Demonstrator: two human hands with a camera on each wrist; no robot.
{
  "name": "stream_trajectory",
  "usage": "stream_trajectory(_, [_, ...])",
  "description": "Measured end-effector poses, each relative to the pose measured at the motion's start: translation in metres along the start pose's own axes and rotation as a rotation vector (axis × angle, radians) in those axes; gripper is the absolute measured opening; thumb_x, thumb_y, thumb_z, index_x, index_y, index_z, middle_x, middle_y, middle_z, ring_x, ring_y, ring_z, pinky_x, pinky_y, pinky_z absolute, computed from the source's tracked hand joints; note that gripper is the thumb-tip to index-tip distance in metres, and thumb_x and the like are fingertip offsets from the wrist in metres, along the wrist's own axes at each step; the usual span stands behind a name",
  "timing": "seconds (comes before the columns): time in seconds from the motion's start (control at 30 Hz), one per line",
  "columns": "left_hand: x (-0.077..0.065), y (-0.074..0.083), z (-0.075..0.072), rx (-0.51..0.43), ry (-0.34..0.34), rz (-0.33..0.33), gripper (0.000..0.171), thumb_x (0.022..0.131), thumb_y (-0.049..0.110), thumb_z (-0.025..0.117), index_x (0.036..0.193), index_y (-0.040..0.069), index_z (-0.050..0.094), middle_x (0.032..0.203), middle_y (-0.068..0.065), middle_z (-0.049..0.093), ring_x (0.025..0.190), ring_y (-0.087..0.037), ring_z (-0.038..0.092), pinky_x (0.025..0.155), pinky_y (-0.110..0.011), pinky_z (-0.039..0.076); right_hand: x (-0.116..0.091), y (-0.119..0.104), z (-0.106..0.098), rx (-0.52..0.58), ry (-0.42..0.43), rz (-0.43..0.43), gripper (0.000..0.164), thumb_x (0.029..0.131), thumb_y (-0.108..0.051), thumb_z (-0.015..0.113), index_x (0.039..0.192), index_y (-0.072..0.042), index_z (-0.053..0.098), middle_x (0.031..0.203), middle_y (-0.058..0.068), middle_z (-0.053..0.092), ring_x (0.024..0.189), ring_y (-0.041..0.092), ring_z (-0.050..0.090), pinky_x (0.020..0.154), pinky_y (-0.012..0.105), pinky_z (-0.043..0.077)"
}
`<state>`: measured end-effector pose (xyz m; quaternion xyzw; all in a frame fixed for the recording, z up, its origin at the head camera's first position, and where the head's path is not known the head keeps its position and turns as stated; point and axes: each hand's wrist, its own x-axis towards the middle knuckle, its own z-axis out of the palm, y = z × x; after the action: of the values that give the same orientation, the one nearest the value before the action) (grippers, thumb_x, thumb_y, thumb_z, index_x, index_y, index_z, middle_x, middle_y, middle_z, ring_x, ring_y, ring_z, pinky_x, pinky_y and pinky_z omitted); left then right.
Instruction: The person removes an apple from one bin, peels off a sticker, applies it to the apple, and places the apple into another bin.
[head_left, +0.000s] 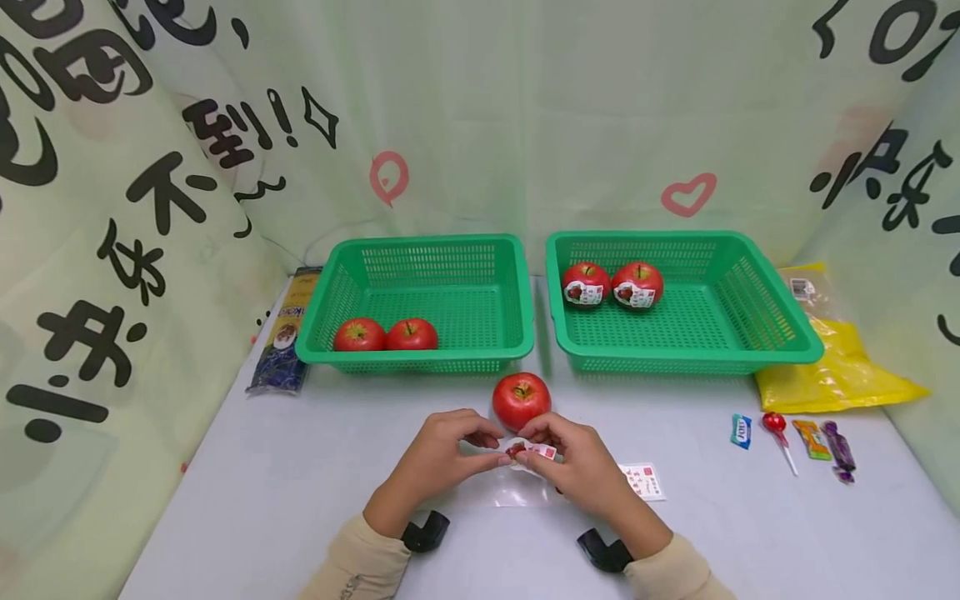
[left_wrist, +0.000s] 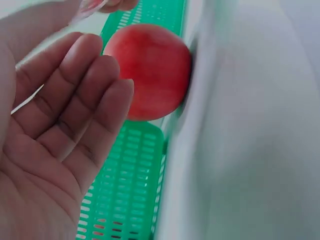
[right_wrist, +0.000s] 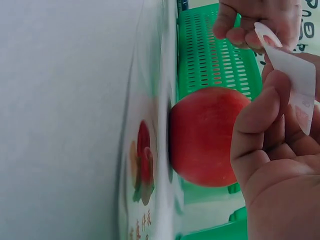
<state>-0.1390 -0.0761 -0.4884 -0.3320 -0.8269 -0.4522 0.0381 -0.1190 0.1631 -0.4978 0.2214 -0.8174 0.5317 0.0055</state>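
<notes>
Both hands meet over the table around a small white sticker [head_left: 542,450] printed with red fruit. My right hand [head_left: 581,462] pinches it between thumb and fingers; in the right wrist view the pale back of the sticker [right_wrist: 295,70] shows, one end curled. My left hand [head_left: 450,454] has its thumb and fingertips at the sticker's left end, the other fingers bent loosely in the left wrist view. A red apple [head_left: 521,400] with no visible label stands just beyond the fingers. Under the hands lie a clear film [head_left: 517,497] and a printed white sheet [head_left: 647,482].
The left green basket [head_left: 420,357] holds two plain apples [head_left: 412,334]; the right green basket [head_left: 697,357] holds two labelled apples [head_left: 637,285]. Wrapped sweets [head_left: 813,439] and a lollipop [head_left: 774,422] lie at right, near a yellow bag [head_left: 840,367]. A blue-and-gold packet [head_left: 285,337] lies far left.
</notes>
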Motion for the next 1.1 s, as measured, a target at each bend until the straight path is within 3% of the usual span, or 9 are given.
stream_trajectory(0.1, [0.001,0.001,0.004,0.008,0.005,0.023,0.011,0.089,0.013,0.086,0.098,0.01,0.08,0.088,0.001,0.077,0.082,-0.005,0.071,0.079,-0.019,0.061,0.0,-0.001,-0.001,0.024,-0.012,0.015,0.018,0.093,-0.012,0.082,0.106,-0.013,0.07,0.099,-0.002,0.076,0.097,0.006,0.07,0.085,0.023,0.062])
stream_trajectory(0.17, [0.001,0.001,0.005,0.005,0.018,0.029,0.007,0.09,0.01,0.085,0.095,0.01,0.081,0.087,0.001,0.077,0.081,-0.004,0.07,0.077,-0.02,0.061,0.0,-0.002,-0.002,0.04,-0.006,0.037,0.018,0.092,-0.011,0.083,0.106,-0.012,0.071,0.1,0.0,0.076,0.091,0.006,0.07,0.076,0.022,0.062])
stream_trajectory(0.3, [0.0,0.002,0.005,-0.005,0.049,-0.037,0.005,0.092,0.012,0.083,0.094,0.008,0.079,0.087,0.001,0.076,0.081,-0.004,0.07,0.075,-0.026,0.063,0.001,-0.002,-0.005,0.049,0.044,0.111,0.013,0.092,-0.015,0.083,0.101,-0.013,0.073,0.09,0.001,0.073,0.072,0.005,0.063,0.058,0.022,0.054])
stream_trajectory(0.4, [0.0,0.002,0.006,-0.022,0.063,-0.098,0.006,0.092,0.012,0.083,0.095,0.009,0.078,0.088,0.001,0.075,0.081,-0.004,0.069,0.076,-0.027,0.063,0.002,0.001,-0.007,0.034,0.08,0.134,0.007,0.094,-0.016,0.081,0.096,-0.014,0.074,0.084,-0.001,0.069,0.068,0.005,0.059,0.059,0.023,0.052])
stream_trajectory(0.57, [0.004,0.0,0.013,-0.032,0.088,-0.098,0.012,0.089,0.013,0.086,0.09,0.011,0.074,0.085,0.001,0.073,0.078,-0.005,0.068,0.076,-0.022,0.062,0.004,0.005,-0.008,-0.048,0.121,0.067,0.006,0.095,-0.014,0.079,0.096,-0.016,0.074,0.084,-0.005,0.068,0.071,0.005,0.058,0.063,0.022,0.052])
stream_trajectory(0.7, [0.01,0.0,0.018,0.057,0.12,-0.089,0.016,0.086,0.016,0.089,0.087,0.011,0.074,0.081,0.001,0.072,0.075,-0.005,0.064,0.072,-0.019,0.059,0.003,0.008,-0.008,-0.142,0.178,0.024,0.011,0.092,-0.011,0.082,0.095,-0.018,0.074,0.08,-0.008,0.062,0.066,0.004,0.051,0.058,0.021,0.046])
stream_trajectory(0.9, [0.018,0.001,0.017,0.216,0.128,-0.163,0.017,0.082,0.02,0.093,0.081,0.014,0.077,0.073,0.007,0.071,0.068,-0.003,0.057,0.065,-0.018,0.051,0.004,0.013,-0.008,-0.243,0.213,-0.035,0.02,0.087,-0.009,0.087,0.096,-0.017,0.072,0.078,-0.01,0.058,0.065,0.002,0.047,0.055,0.019,0.044])
stream_trajectory(1.1, [0.025,0.0,0.015,0.286,0.09,-0.221,0.018,0.083,0.027,0.093,0.077,0.019,0.078,0.069,0.01,0.07,0.065,-0.001,0.058,0.061,-0.018,0.047,0.008,0.017,-0.008,-0.296,0.238,-0.119,0.025,0.083,-0.004,0.088,0.09,-0.018,0.069,0.081,-0.011,0.059,0.071,0.002,0.047,0.059,0.019,0.045])
